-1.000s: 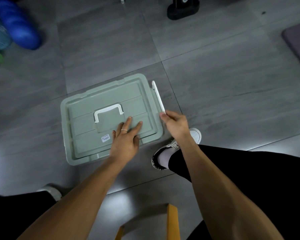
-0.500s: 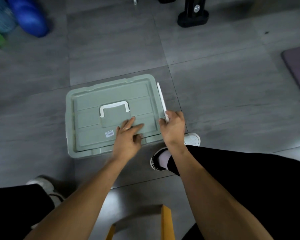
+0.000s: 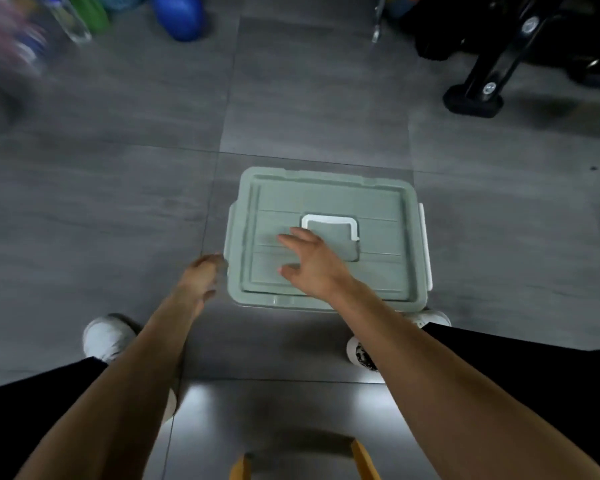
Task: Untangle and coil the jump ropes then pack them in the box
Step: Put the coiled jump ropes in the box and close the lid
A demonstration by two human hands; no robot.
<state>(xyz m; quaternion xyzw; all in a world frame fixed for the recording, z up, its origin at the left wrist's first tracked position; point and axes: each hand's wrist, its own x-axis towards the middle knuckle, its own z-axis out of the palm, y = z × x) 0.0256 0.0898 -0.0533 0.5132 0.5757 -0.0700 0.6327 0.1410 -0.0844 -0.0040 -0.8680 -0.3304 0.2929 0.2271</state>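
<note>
A pale green box [image 3: 378,202] sits on the grey floor with its lid on and a white handle [image 3: 328,219] lying flat on top. My right hand [image 3: 314,263] is spread flat over the middle of the lid. My left hand [image 3: 205,271] is at the box's left edge, with blurred fingers curled at the white left latch [image 3: 226,258]. The white right latch [image 3: 425,251] lies flat against the box's side. No jump rope is in view.
A blue ball [image 3: 184,15] and bottles [image 3: 73,20] stand at the far left. A black equipment foot [image 3: 475,97] is at the far right. My white shoes [image 3: 106,336] flank the box. A wooden stool edge [image 3: 362,459] is below.
My right hand let go of the right latch, now folded against the box, and moved onto the lid. My left hand left the lid for the left latch. The view swung right.
</note>
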